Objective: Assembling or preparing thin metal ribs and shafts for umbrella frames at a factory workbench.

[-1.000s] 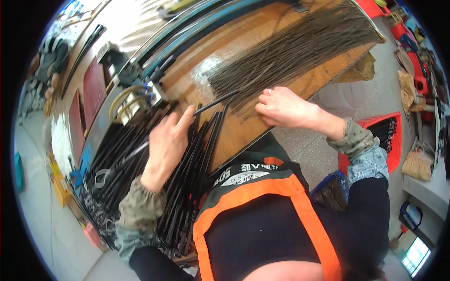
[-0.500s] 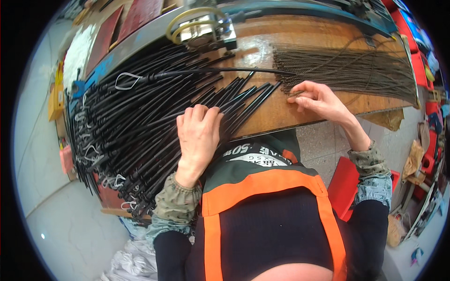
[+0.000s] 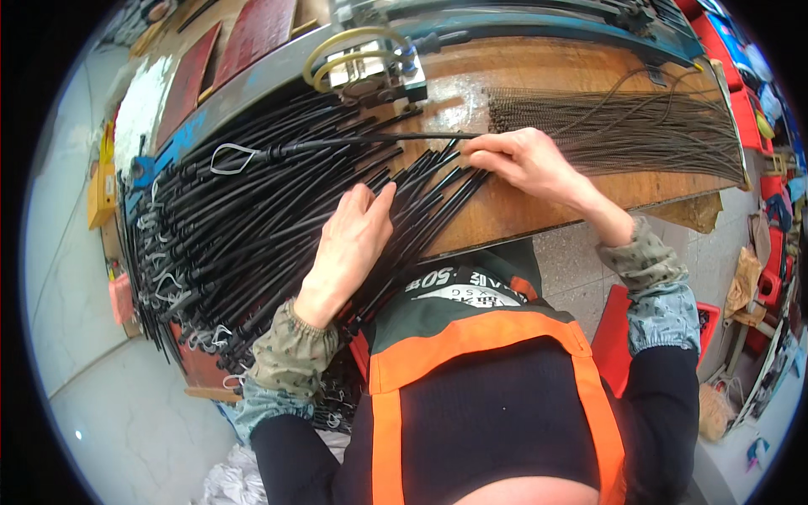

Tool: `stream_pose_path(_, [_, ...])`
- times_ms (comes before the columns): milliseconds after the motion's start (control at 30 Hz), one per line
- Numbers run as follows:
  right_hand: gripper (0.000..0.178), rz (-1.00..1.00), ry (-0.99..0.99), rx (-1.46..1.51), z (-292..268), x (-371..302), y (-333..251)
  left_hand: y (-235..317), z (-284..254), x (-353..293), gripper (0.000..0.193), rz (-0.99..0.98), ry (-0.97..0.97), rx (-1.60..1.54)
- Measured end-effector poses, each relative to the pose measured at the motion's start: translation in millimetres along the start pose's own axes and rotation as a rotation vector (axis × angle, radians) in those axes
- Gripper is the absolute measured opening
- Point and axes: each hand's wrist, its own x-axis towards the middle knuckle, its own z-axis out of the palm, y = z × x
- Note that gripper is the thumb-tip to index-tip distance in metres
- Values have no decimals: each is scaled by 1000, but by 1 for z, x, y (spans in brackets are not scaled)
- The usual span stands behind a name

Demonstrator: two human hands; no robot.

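A broad pile of thin black tubes [image 3: 252,210] lies on the left of the wooden table [image 3: 459,63], many with white wire loops [image 3: 168,295] at their far-left ends. My left hand [image 3: 349,244] rests over the near tubes with its fingers bent around one. At the tubes' right ends, the thumb and fingers of my right hand [image 3: 526,164] are pinched together; what they hold is too small to make out. One longer black cable [image 3: 379,136] with a white loop [image 3: 234,158] crosses the top of the pile, its right end reaching my right fingers.
Thin brown coiled wires [image 3: 640,135] lie bundled on the table's right. A metal clamp device [image 3: 366,76] with yellow hoses stands behind the tubes, before a blue rail [image 3: 539,42]. Below the table edge is a red bin [image 3: 610,337], and a yellow box [image 3: 102,189] stands far left.
My right hand has moved left from beside the brown wires to the tube ends. My left hand has shifted slightly left and down, its index finger straighter.
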Motion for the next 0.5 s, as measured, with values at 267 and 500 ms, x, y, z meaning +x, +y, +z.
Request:
stream_pose_path(267, [26,101,80,271,4,4,2,20,-27,11,45,33,-19,-65])
stream_pose_path(500, [41,-390,239,-202,-6,-7,1,25,-45,42,36,156,-114,136])
